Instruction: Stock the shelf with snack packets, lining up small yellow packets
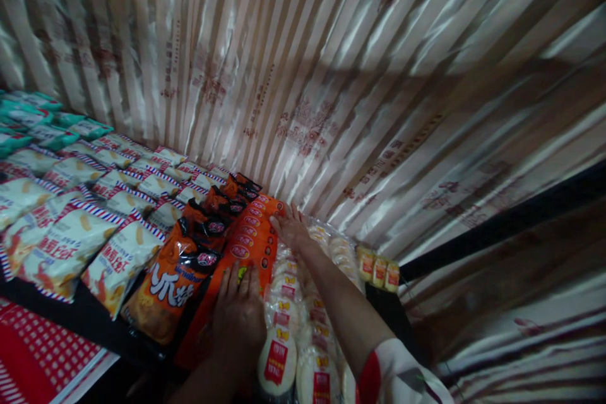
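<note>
Display of packaged snacks against a draped backdrop.

1. Teal packets, far left of both hands and well apart: glossy film, pillow-shaped.
2. White packets with red-and-blue striped borders, left of the hands, in overlapping slanted rows: crinkled shiny film, puffed with air.
3. Dark orange bags, just left of the left hand: glossy film, one shingled behind another.
4. Bright orange packs, directly under the left hand's fingers and running back toward the right hand: flat, smooth, tightly stacked in a file.
5. Left hand: lay flat, palm down, fingers spread on the orange packs; pressing, not closed round anything.
6. Right hand: reached further back, fingers extended onto the far end of the row; whether it pinched a pack could not be told.
7. White round cakes in clear wrap with red labels, beneath and beside the right forearm: soft-looking discs in rows.
8. Small yellow-wrapped items, right of the right hand, near.
9. Striped satin curtain behind: sheen, deep folds.

Step judged: squaring the orange row. Next move would call for even pressure from both ends, without crushing.
</note>
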Demonstrator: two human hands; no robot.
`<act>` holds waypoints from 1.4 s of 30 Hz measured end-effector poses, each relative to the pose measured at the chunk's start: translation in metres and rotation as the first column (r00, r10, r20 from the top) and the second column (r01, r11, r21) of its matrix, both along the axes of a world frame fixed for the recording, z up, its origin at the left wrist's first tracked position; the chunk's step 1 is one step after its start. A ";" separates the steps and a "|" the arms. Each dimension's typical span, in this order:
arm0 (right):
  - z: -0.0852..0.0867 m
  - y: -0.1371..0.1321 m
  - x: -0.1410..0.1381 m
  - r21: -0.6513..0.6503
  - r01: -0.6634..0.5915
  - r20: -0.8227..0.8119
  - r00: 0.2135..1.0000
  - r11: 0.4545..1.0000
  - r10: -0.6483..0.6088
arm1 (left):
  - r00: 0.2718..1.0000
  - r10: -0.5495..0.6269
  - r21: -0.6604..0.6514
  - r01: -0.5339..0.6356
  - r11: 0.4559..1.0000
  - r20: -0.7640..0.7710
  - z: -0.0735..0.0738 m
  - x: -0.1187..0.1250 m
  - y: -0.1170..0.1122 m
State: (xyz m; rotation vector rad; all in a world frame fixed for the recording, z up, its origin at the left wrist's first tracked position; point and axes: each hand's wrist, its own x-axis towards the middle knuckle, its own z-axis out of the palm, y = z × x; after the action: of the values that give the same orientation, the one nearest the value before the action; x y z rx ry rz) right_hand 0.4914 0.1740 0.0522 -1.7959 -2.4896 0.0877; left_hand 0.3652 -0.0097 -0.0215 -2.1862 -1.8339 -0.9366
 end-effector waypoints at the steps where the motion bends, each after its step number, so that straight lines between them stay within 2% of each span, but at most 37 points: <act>1: 0.000 -0.001 0.000 0.007 -0.002 -0.021 1.000 1.000 0.002 | 1.000 0.004 0.000 -0.004 1.000 0.016 0.003 0.000 -0.001; 4: 0.003 -0.012 0.004 0.058 0.002 -0.104 0.995 0.998 0.004 | 0.998 0.025 -0.004 -0.025 1.000 0.059 0.011 0.002 -0.003; 7: 0.009 -0.035 0.017 0.138 0.014 -0.183 0.983 0.990 0.011 | 0.999 0.012 0.020 -0.013 1.000 0.043 0.012 0.000 -0.005; 10: 0.016 -0.075 0.042 0.195 -0.017 -0.238 0.969 0.981 0.064 | 1.000 0.011 0.090 -0.009 0.996 -0.016 0.008 -0.003 -0.007; 13: 0.025 -0.130 0.075 0.206 0.014 -0.315 0.948 0.978 0.052 | 0.996 -0.071 0.212 0.082 0.974 -0.061 0.007 -0.001 -0.018; 17: 0.030 -0.210 0.115 0.156 0.119 -0.433 0.900 0.981 -0.041 | 0.964 -0.261 0.322 0.265 0.909 -0.057 0.024 0.022 -0.058; 20: 0.023 -0.257 0.137 0.132 0.219 -0.521 0.845 0.967 -0.120 | 0.927 -0.369 0.302 0.370 0.879 -0.063 0.037 0.056 -0.101; 23: 0.007 -0.289 0.153 0.077 0.357 -0.617 0.751 0.931 -0.236 | 0.908 -0.408 0.225 0.418 0.880 -0.095 0.034 0.093 -0.139; 25: -0.006 -0.304 0.161 0.032 0.427 -0.658 0.689 0.903 -0.303 | 0.915 -0.388 0.175 0.401 0.899 -0.107 0.025 0.112 -0.158; 27: -0.018 -0.317 0.167 0.010 0.450 -0.668 0.667 0.893 -0.329 | 0.911 -0.400 0.120 0.411 0.904 -0.105 0.017 0.123 -0.173; 30: -0.031 -0.334 0.171 0.035 0.432 -0.649 0.696 0.901 -0.308 | 0.894 -0.436 0.015 0.440 0.898 -0.101 0.011 0.126 -0.191; 33: -0.036 -0.344 0.172 0.057 0.410 -0.632 0.721 0.910 -0.285 | 0.887 -0.453 -0.058 0.449 0.892 -0.086 0.010 0.119 -0.204; 37: -0.036 -0.350 0.169 0.054 0.418 -0.663 0.694 0.907 -0.281 | 0.892 -0.442 -0.081 0.435 0.897 -0.094 0.007 0.104 -0.207; 42: -0.039 -0.350 0.166 0.019 0.446 -0.698 0.646 0.895 -0.307 | 0.908 -0.402 -0.062 0.397 0.916 -0.122 0.008 0.087 -0.194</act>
State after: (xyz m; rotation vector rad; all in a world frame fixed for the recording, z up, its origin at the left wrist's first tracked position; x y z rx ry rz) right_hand 0.6570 -0.1760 0.0134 -1.7359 -1.5225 0.3934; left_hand 0.4522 -0.2040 -0.0131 -2.6356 -1.3780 -0.7975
